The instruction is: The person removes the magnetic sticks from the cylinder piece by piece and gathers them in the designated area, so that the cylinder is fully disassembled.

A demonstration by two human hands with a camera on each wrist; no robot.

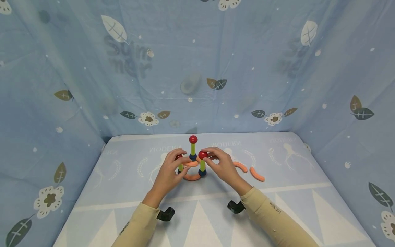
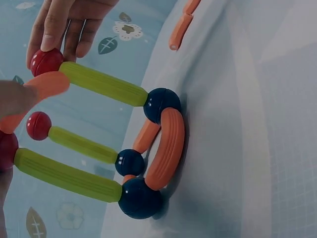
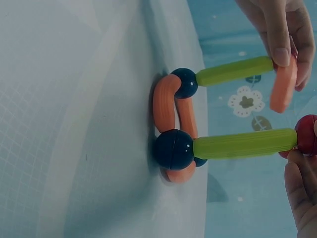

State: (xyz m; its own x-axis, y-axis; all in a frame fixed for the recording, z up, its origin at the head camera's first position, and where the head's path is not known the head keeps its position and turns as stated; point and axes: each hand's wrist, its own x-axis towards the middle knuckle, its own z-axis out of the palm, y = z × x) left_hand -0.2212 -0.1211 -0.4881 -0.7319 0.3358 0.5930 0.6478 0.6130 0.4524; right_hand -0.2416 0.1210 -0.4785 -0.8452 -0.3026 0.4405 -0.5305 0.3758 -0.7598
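A toy frame of balls and rods stands on the table. Its green rods rise from dark blue balls, each topped with a red ball. Curved orange rods join the blue balls at the base. My left hand pinches another curved orange rod between thumb and fingers, up beside the left red ball. My right hand grips the red ball on the right post with thumb and fingertips. The rod's free end points towards that ball. Fingers partly cover the left red ball.
Two loose curved orange rods lie on the table to the right of the frame. The patterned tabletop ends at a blue cloth backdrop. Black angled pieces show beside both sleeves.
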